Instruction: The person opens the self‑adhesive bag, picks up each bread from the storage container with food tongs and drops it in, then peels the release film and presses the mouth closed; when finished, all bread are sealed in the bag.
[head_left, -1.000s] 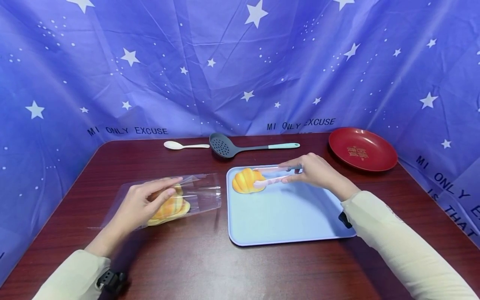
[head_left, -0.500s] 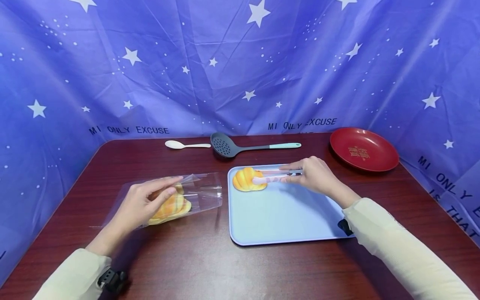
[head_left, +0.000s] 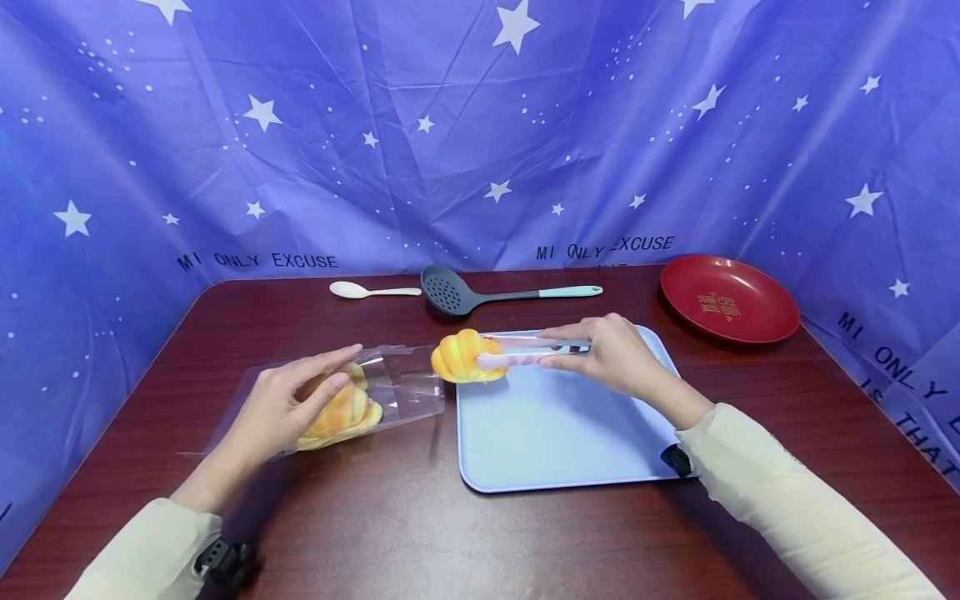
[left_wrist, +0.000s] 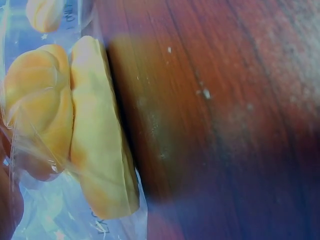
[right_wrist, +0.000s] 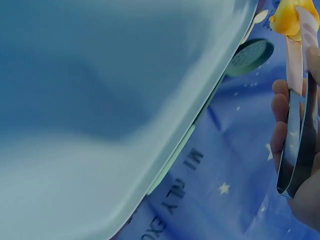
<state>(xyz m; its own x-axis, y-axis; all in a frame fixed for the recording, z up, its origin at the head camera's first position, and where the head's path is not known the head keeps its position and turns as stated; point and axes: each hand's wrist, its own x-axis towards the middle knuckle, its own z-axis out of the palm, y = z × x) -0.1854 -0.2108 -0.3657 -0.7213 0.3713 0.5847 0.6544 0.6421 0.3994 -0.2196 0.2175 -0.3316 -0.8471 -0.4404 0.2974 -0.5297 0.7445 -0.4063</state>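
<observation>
Over the table (head_left: 360, 525), from the tray (head_left: 555, 437) toward the bag (head_left: 408, 390), the right hand (head_left: 626, 358), gripping tongs (head_left: 517, 360), has lifted a bun (head_left: 461, 357) off the tray's far-left corner; it now overhangs the left edge, so the transfer looks under way. The left hand (head_left: 281, 408) lies against the bag, any pinch unclear. Tongs point left; the bun's long axis runs left-right.

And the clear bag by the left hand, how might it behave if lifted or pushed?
The clear bag is probably floppy, as its thin film is creased. Lifted, it would likely hang heaviest around the bread pieces inside. Pushed at its right end, where no bread shows, it may crumple.
</observation>
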